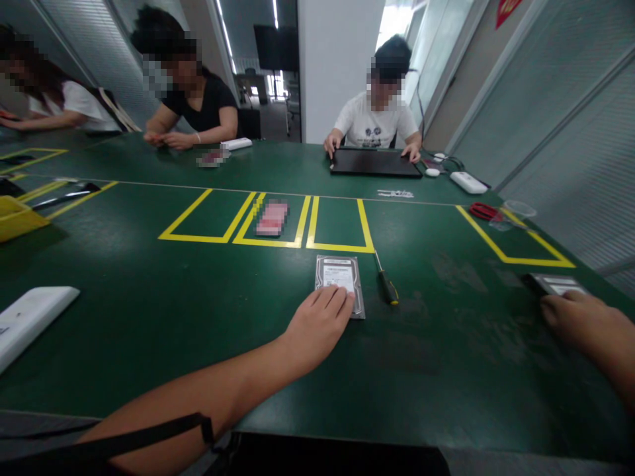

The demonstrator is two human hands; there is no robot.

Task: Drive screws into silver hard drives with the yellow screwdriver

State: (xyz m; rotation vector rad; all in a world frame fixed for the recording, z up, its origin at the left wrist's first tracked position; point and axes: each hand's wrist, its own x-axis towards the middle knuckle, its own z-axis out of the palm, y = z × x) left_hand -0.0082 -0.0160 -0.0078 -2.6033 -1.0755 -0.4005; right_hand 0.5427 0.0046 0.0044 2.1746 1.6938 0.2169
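Observation:
In front of me a silver hard drive (341, 270) with a white label lies on the green table. My left hand (320, 324) is over its near part, fingers together and bent across it; the thumb is hidden. At the far right, my right hand (583, 320) is closed on the near side of a second hard drive (563, 284), whose dark edge and pale label show. This one looks slightly tilted. Just right of the first drive lies a screwdriver (387, 285) with a black and yellow handle, its tip towards the yellow tape.
Yellow tape (270, 243) marks several boxes across the table (198, 317); a blurred pink item (272, 218) sits inside one. Red-handled tool (486, 211) lies back right. A white case (30, 317) is at left. Opposite, a person (380, 122) holds a black panel (376, 162).

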